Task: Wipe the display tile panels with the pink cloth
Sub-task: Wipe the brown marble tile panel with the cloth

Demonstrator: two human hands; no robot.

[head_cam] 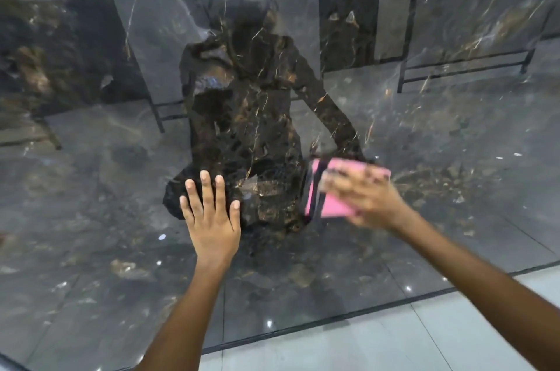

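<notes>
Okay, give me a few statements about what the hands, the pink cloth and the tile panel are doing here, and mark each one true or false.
1. The right hand presses the pink cloth on the tile panel. True.
2. The left hand grips the cloth. False: it lies flat on the panel, fingers spread, apart from the cloth.
3. The panel is glossy dark marble. True.
4. The cloth lies on the floor. False: it is under the right hand, on the panel.
</notes>
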